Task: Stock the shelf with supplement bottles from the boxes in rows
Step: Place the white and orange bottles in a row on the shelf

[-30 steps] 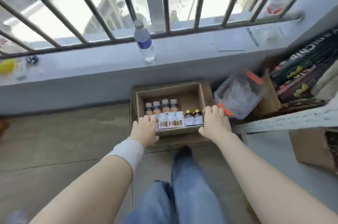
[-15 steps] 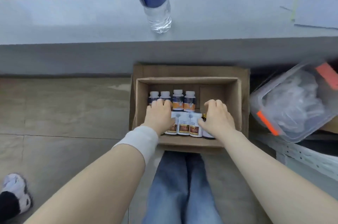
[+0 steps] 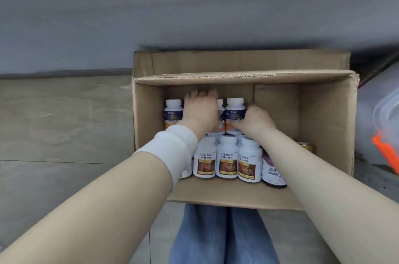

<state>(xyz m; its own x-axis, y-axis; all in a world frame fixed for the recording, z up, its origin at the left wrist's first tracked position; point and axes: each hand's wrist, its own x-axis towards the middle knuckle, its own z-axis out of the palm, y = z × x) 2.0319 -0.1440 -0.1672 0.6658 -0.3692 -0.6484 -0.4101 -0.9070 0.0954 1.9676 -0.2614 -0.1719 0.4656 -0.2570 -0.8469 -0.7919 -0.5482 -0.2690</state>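
An open cardboard box (image 3: 323, 125) stands on the floor in front of my knees. Its back row holds white-capped supplement bottles with blue and orange labels (image 3: 172, 114). My left hand (image 3: 199, 110), with a white wristband, reaches over that row and its fingers curl over the top of a bottle it hides. My right hand (image 3: 253, 122) grips the rightmost back-row bottle (image 3: 234, 112) from its right side. The front row has three white bottles with brown picture labels (image 3: 226, 158), plus a dark purple bottle (image 3: 273, 172) half hidden by my right forearm.
A low grey wall (image 3: 194, 15) rises just behind the box. A clear plastic container with an orange clip (image 3: 384, 130) sits to the right of the box. Tiled floor (image 3: 64, 125) stretches to the left. My jeans-clad legs (image 3: 222, 235) are below the box.
The view has dropped and closed in on the box. Both hands moved from the box's near edge and front row deeper in, onto the back-row bottles.
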